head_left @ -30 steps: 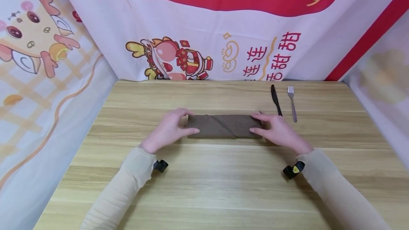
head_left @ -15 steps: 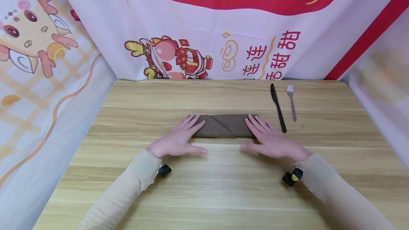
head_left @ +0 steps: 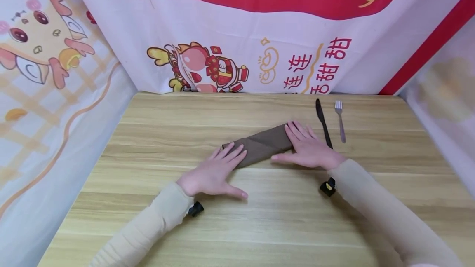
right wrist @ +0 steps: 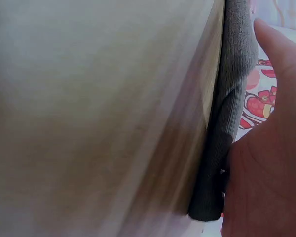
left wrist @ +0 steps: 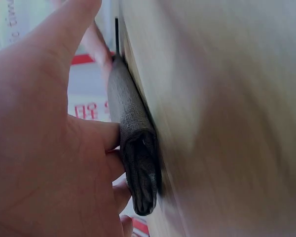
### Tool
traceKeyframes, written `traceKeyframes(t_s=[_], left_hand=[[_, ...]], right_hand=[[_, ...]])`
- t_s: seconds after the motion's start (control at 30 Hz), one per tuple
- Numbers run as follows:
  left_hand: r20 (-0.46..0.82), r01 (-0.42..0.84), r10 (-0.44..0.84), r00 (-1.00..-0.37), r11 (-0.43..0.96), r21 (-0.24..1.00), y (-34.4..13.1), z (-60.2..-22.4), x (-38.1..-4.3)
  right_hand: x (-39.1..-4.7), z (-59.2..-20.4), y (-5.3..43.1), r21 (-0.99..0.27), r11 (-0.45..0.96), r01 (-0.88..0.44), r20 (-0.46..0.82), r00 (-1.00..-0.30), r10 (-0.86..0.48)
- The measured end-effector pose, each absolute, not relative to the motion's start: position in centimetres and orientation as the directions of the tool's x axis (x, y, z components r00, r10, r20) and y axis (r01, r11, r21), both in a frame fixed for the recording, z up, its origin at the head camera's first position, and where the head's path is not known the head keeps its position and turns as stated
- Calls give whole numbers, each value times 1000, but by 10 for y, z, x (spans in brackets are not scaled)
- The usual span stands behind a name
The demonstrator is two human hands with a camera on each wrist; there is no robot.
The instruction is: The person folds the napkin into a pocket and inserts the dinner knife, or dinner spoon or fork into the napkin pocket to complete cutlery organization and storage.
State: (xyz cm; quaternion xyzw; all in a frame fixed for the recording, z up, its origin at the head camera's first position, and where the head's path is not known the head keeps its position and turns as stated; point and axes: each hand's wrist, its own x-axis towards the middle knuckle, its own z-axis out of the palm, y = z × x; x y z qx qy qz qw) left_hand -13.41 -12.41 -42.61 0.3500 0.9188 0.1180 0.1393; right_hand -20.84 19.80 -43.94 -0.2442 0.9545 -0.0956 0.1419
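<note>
A folded brown cloth napkin (head_left: 263, 143) lies as a long flat strip on the wooden table, slanting up toward the right in the head view. My left hand (head_left: 213, 174) rests its straight fingers on the napkin's left end, thumb spread away over the wood. On the right end lie the fingers of my right hand (head_left: 306, 147), with the thumb pointing left along the near edge. In the left wrist view the napkin (left wrist: 133, 113) shows its layered, folded end beside the fingers. The right wrist view has the napkin (right wrist: 232, 84) running along beside the palm.
Just beyond the right hand lies a black knife (head_left: 322, 120), its lower end close to the fingers. A fork (head_left: 340, 120) lies to the right of it. Printed cloth walls (head_left: 222, 24) stand behind and at both sides of the table (head_left: 259, 226).
Both hands went from gripping the napkin's ends to laying flat fingers on them. The napkin has turned from level to slanted, left end nearer and right end farther. Knife and fork stayed put.
</note>
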Motion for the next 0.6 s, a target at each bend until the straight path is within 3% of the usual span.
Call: traceKeyframes(t_s=[0.37, 0.6], left_hand=[[-191, 698, 751, -633, 659, 280, -95, -425, -107], [-196, 697, 746, -637, 665, 267, -89, -427, -103]], right_hand=[[-232, -446, 188, -209, 870, -447, -200, -851, -485], [-235, -449, 190, -236, 862, -448, -181, -851, -492]])
